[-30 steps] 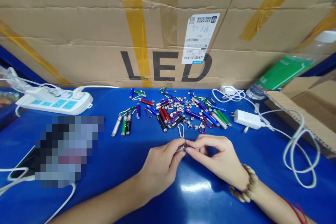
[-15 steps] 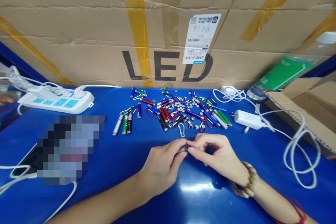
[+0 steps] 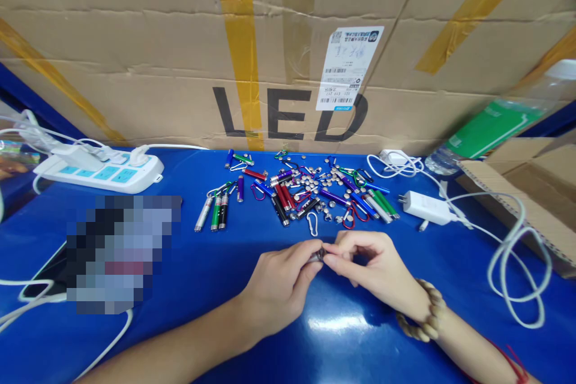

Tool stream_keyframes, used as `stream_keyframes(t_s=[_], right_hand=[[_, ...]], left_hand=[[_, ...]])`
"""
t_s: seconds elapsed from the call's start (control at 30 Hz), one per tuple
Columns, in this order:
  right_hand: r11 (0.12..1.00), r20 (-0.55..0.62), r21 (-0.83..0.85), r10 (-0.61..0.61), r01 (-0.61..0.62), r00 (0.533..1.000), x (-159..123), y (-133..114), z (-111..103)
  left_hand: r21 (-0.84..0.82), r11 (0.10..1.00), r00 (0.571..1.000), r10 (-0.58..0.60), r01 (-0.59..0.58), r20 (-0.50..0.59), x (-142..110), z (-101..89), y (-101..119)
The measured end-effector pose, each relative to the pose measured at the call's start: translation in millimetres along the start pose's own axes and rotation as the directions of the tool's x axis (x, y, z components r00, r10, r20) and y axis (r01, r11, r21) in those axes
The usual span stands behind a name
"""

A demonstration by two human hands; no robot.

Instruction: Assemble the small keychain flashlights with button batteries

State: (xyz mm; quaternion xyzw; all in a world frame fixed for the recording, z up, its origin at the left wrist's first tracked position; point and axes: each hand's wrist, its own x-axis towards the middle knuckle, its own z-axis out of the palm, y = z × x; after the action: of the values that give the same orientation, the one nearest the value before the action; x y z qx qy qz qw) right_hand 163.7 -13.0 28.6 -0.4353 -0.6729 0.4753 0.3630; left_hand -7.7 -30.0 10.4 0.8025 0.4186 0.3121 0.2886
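My left hand (image 3: pixel 279 283) is wrapped around a small silver mini flashlight (image 3: pixel 316 257), most of it hidden by the fingers. Thumb and forefinger of my right hand (image 3: pixel 378 269) pinch at its dark end; whatever small part they hold there is too hidden to make out. Just beyond my hands lies a white carabiner clip (image 3: pixel 312 225). Behind it spread loose button cells (image 3: pixel 310 180) and several coloured mini flashlights, among them red (image 3: pixel 282 195), purple (image 3: pixel 333 197) and green (image 3: pixel 387 204) ones. Red carabiner clips (image 3: pixel 360 211) lie near my right hand.
Three finished-looking flashlights with clips (image 3: pixel 216 214) lie at left, near a pixelated phone-like device (image 3: pixel 121 252) and a white power strip (image 3: pixel 99 174). At right are a charger (image 3: pixel 427 207) with cable, an open carton (image 3: pixel 504 210) and a bottle (image 3: pixel 490 126). A large cardboard box (image 3: pixel 171 72) stands behind.
The whole view has shifted slightly. Both hands keep the same grip on the silver flashlight, with hardly any movement between them.
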Motion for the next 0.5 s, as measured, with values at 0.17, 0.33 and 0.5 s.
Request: stream_keyframes(t_s=[0.17,0.33,0.5], right_hand=[[0.999,-0.009,0.031,0.029,-0.029,1.000,0.0,-0.1,0.8],[0.999,-0.007,0.045,0.027,-0.027,1.000,-0.4,0.0,1.0],[0.998,0.001,0.060,0.036,-0.036,0.999,-0.9,0.3,1.0]], left_hand=[[-0.005,1.000,1.000,-0.006,0.007,0.015,0.2,-0.4,1.1],[-0.007,1.000,1.000,0.006,-0.006,0.008,0.1,-1.1,1.0],[-0.006,1.000,1.000,0.002,-0.002,0.016,0.2,-1.4,1.2]])
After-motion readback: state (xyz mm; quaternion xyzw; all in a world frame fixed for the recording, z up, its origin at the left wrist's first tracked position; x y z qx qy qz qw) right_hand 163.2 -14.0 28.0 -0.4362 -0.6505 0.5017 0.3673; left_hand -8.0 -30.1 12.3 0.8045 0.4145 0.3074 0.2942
